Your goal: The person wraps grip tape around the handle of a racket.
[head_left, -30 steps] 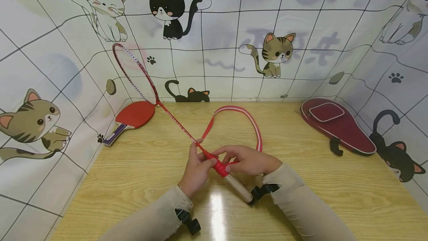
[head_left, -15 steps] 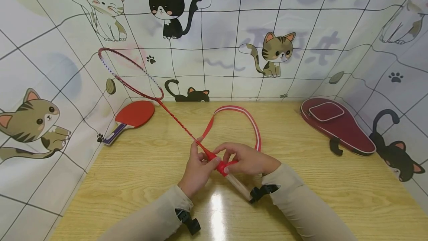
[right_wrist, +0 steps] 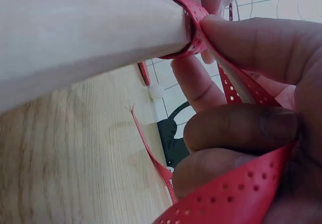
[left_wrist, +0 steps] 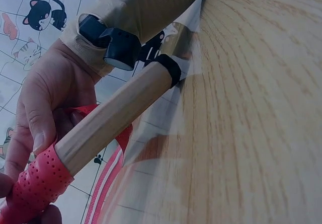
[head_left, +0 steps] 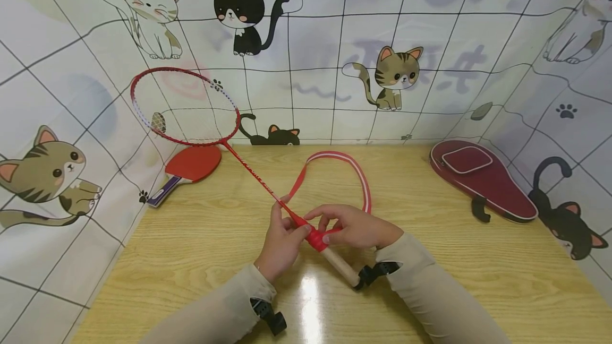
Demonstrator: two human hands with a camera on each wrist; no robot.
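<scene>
I am holding the badminton racket (head_left: pixel 253 174) slantwise, its head standing in the upper left of the frame and its handle (head_left: pixel 340 268) pointing down toward the lower centre. My left hand (head_left: pixel 282 246) is gripping it with thumb and fingers at the top of the handle, around the narrowing red part. My right hand (head_left: pixel 356 229), just beside it in the centre, is pinching the perforated red tape (left_wrist: pixel 40 186) between thumb and fingers at the edge of the turns.

By my judgement, I am only partway through the wrapping. The tape is covering the upper stretch of the handle in snug-looking turns. Below that, bare wood is showing all the way to the dark butt end (left_wrist: pixel 172 69), in the upper middle of the left wrist view, so most of the handle is seemingly waiting for cover. A good length of tape is lying loose, arching over the table (head_left: pixel 430 280) beyond my hands. The table-tennis bat (head_left: pixel 196 163) at left and the maroon case (head_left: pixel 483 177) at right are resting untouched.
</scene>
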